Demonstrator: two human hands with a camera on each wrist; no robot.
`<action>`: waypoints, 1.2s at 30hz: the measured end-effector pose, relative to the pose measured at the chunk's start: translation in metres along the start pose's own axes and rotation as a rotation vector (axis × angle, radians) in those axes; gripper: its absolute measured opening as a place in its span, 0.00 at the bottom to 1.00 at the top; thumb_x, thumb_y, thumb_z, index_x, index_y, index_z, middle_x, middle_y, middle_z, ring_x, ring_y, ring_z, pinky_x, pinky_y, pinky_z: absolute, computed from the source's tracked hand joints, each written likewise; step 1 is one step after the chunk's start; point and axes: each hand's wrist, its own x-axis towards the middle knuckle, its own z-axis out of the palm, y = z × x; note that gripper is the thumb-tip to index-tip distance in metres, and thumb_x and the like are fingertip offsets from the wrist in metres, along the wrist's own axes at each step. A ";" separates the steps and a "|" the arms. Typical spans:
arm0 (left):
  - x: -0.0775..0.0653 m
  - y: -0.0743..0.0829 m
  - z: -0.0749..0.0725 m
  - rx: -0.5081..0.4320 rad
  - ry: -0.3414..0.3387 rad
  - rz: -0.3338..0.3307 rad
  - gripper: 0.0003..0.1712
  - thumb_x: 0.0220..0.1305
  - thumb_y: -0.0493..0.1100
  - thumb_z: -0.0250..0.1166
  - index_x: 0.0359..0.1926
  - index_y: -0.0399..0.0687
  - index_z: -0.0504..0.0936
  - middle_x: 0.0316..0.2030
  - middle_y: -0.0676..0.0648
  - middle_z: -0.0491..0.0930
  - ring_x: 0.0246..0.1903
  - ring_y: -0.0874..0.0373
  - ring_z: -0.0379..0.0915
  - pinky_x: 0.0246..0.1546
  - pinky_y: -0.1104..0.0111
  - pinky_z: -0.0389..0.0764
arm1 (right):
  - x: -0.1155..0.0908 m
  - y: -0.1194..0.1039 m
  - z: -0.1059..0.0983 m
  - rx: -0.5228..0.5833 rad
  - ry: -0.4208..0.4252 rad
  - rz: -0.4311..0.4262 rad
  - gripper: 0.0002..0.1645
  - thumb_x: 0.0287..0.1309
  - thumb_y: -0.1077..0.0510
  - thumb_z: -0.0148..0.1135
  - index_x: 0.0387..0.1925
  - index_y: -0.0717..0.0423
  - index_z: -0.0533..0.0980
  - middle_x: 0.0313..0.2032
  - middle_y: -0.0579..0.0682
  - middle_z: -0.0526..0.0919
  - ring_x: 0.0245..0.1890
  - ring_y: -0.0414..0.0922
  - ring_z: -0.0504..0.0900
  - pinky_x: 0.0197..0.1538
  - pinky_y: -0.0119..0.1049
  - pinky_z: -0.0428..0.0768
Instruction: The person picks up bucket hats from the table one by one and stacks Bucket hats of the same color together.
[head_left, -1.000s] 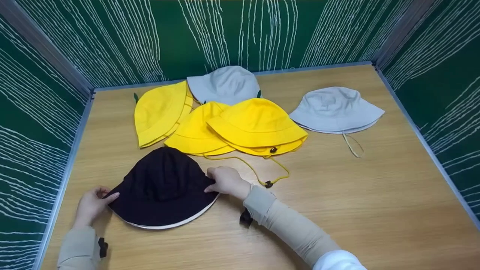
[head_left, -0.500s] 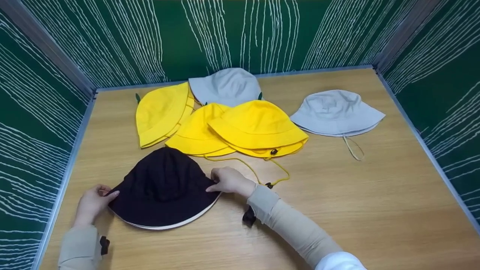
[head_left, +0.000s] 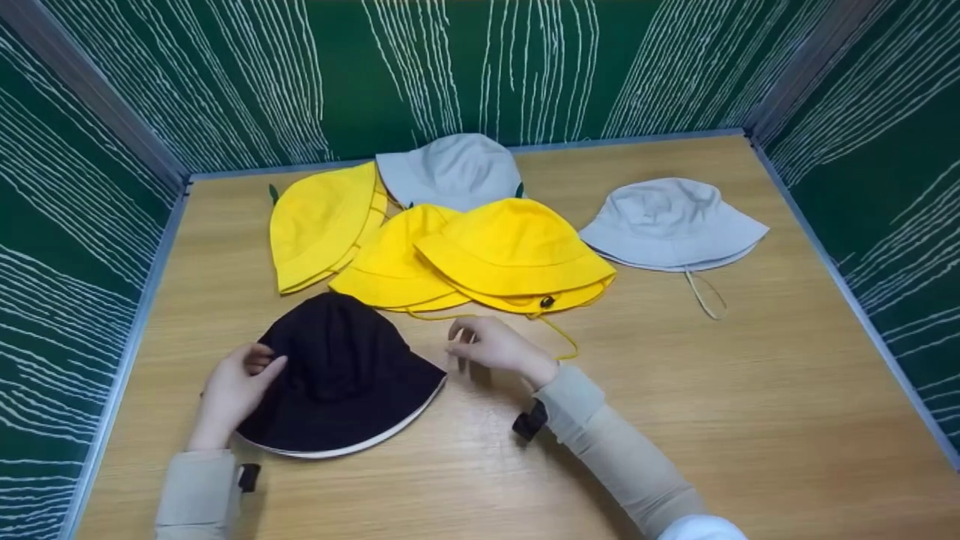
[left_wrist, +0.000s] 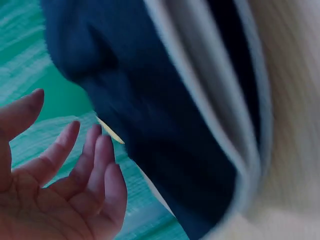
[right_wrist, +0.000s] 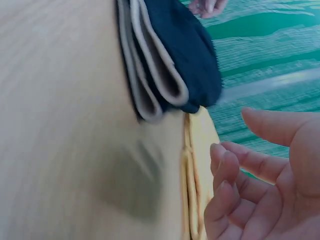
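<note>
A dark bucket hat [head_left: 337, 382] with a pale-edged brim lies flattened on the table at the front left, crown pointing away. My left hand [head_left: 238, 386] hovers over the hat's left side, overlapping it in the head view. In the left wrist view, its fingers [left_wrist: 107, 165] are loosely bent beside the dark cloth with nothing between them. Right of the hat, my right hand [head_left: 502, 349] is off the brim, fingers relaxed and holding nothing. The right wrist view shows a gap between those fingers [right_wrist: 225, 200] and the folded brim.
Behind lie a yellow hat [head_left: 322, 225] on the left and two overlapping yellow hats [head_left: 517, 247] with a cord [head_left: 559, 337]. One grey hat [head_left: 461, 172] sits behind them; another grey hat [head_left: 675, 225] lies right. Green panels [head_left: 555, 75] border the wooden table [head_left: 750, 405].
Both hands have let go of the dark hat's brim. The left hand moved right and up over the hat; the right hand moved away to the right. The hat stays in place.
</note>
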 end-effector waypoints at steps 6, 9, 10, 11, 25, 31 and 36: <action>-0.007 0.029 0.031 0.007 -0.072 0.105 0.12 0.69 0.42 0.56 0.42 0.35 0.79 0.36 0.40 0.81 0.38 0.49 0.75 0.44 0.57 0.73 | -0.022 0.017 -0.026 -0.015 0.045 0.105 0.09 0.62 0.51 0.60 0.35 0.52 0.76 0.30 0.48 0.80 0.27 0.42 0.74 0.30 0.34 0.73; -0.009 0.046 0.048 0.002 -0.112 0.150 0.11 0.69 0.42 0.55 0.39 0.39 0.80 0.34 0.44 0.80 0.35 0.53 0.73 0.43 0.58 0.73 | -0.032 0.028 -0.036 0.050 0.043 0.138 0.10 0.63 0.52 0.59 0.35 0.55 0.76 0.30 0.53 0.80 0.28 0.45 0.75 0.31 0.36 0.74; -0.010 0.051 0.054 -0.003 -0.116 0.163 0.10 0.69 0.42 0.55 0.38 0.41 0.80 0.33 0.46 0.80 0.35 0.54 0.73 0.43 0.58 0.73 | -0.035 0.031 -0.039 0.082 0.040 0.142 0.10 0.63 0.52 0.58 0.36 0.56 0.76 0.31 0.56 0.80 0.28 0.47 0.75 0.32 0.36 0.74; -0.011 0.057 0.060 -0.007 -0.117 0.176 0.09 0.68 0.42 0.56 0.37 0.42 0.81 0.33 0.47 0.80 0.34 0.54 0.73 0.42 0.59 0.73 | -0.038 0.035 -0.042 0.113 0.037 0.143 0.11 0.64 0.53 0.58 0.36 0.58 0.76 0.31 0.59 0.80 0.28 0.49 0.76 0.32 0.37 0.75; -0.023 0.114 0.126 -0.001 -0.204 0.434 0.09 0.58 0.43 0.67 0.30 0.42 0.77 0.25 0.50 0.75 0.26 0.60 0.69 0.30 0.72 0.71 | -0.072 0.084 -0.065 0.255 0.045 0.172 0.15 0.66 0.57 0.54 0.42 0.69 0.72 0.33 0.62 0.81 0.27 0.44 0.76 0.31 0.35 0.77; -0.021 0.128 0.145 0.026 -0.306 0.397 0.16 0.53 0.47 0.71 0.29 0.41 0.76 0.21 0.52 0.71 0.21 0.62 0.62 0.25 0.72 0.66 | -0.082 0.091 -0.073 0.228 0.059 0.321 0.18 0.67 0.52 0.53 0.45 0.64 0.73 0.34 0.54 0.80 0.30 0.44 0.74 0.34 0.34 0.75; -0.019 0.135 0.158 0.086 -0.321 0.401 0.21 0.45 0.49 0.76 0.24 0.40 0.74 0.18 0.55 0.65 0.19 0.61 0.60 0.24 0.72 0.63 | -0.085 0.094 -0.085 0.259 0.069 0.347 0.19 0.67 0.51 0.53 0.45 0.65 0.72 0.36 0.56 0.80 0.31 0.44 0.75 0.36 0.34 0.76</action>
